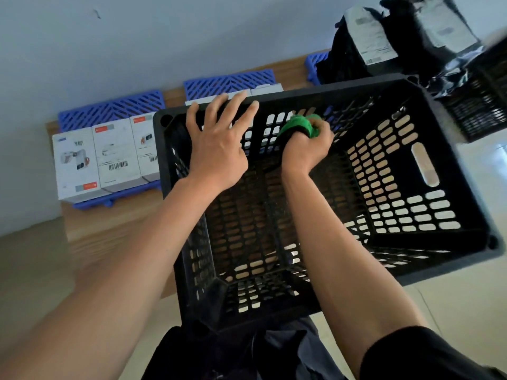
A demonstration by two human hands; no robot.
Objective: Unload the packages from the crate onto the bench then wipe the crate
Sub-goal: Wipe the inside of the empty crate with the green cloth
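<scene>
Inside crate — right hand gripping cloth | left hand spread on rim

Plain pale blue-grey wall fills 12 o'clock. Low wooden bench runs along it at 9–10 o'clock. Glossy light tiled floor at 3–4 o'clock reflects soft, even daylight.

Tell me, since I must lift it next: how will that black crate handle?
The black crate is probably light: its walls are mostly slots and it looks empty. Likely stiff, given its thick rim. It could slide when pushed; the left hand braces it.
</scene>
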